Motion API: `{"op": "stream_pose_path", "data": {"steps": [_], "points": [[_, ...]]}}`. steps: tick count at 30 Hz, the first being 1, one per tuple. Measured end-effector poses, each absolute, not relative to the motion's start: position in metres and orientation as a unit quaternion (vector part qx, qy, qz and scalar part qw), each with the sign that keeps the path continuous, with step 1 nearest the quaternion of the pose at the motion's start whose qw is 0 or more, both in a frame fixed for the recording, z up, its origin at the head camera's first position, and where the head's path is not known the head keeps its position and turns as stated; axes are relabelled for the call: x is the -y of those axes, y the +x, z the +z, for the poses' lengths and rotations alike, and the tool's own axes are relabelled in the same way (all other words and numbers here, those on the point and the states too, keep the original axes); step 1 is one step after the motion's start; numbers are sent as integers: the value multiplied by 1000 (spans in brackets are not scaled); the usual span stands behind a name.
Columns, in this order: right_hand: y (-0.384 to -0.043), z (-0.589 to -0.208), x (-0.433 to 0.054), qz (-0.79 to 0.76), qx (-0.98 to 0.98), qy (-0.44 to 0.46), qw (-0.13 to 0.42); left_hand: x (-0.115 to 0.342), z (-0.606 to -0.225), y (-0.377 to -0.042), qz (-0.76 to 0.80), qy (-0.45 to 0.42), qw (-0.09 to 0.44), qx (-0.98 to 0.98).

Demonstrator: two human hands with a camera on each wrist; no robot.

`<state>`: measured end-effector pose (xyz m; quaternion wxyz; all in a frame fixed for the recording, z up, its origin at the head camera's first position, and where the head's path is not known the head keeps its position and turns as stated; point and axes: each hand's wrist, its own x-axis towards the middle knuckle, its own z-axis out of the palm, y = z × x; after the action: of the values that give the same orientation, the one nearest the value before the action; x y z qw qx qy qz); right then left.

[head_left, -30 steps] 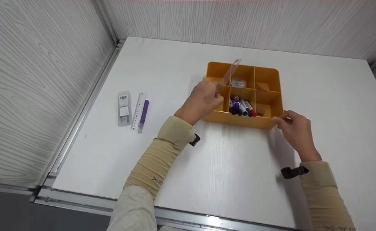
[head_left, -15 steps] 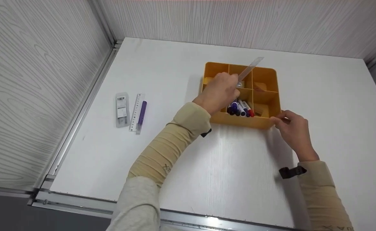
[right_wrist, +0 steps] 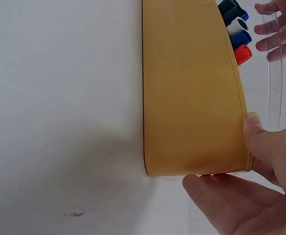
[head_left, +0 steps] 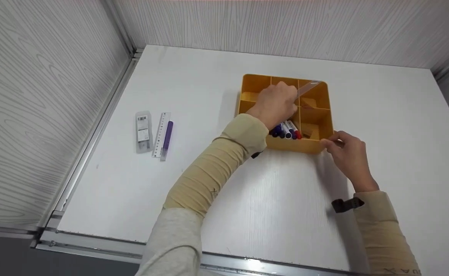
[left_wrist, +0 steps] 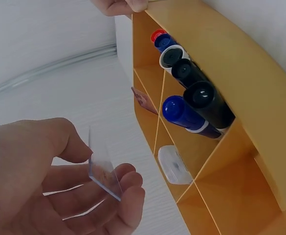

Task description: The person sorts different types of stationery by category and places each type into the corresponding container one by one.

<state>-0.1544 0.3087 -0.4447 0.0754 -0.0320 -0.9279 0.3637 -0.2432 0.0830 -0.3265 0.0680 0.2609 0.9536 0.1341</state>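
My left hand (head_left: 276,103) is above the yellow divided box (head_left: 293,145), pinching a clear ruler (head_left: 306,89) between thumb and fingers. The ruler's far end slants over the back right compartment; in the right wrist view its clear strip (right_wrist: 275,93) shows along its length. At the box's near right corner, my right hand (head_left: 349,159) grips the wall, thumb on the rim and fingers on the side. Several markers (head_left: 289,131) with blue, black, white and red ends lie in the front middle compartment. A small clear plastic piece (left_wrist: 173,165) sits in the compartment behind them.
Left on the white table (head_left: 105,191) lie a clear case with a white label (head_left: 143,132), a ruler with black markings (head_left: 161,135) and a purple pen-like stick (head_left: 167,137). Wood-patterned panels (head_left: 278,27) rise behind and at the left.
The left hand has moved right across the box with the clear ruler, which now lies lower and flatter in the view. My right hand keeps its grip on the corner.
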Motion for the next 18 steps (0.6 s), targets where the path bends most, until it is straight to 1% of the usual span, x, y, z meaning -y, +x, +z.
{"op": "stream_pose_path", "data": {"steps": [11,16,18], "points": [[-151,-441,-305,370,926,-52,52,-118,-328,-242,72,262,58,-961],[-153,-441,-299,366,927,-53,52,-125,-332,-241,57,258,74,-962],[-154,-442,-297,368,927,-43,60,-126,-334,-242,54,255,77,-962]]}}
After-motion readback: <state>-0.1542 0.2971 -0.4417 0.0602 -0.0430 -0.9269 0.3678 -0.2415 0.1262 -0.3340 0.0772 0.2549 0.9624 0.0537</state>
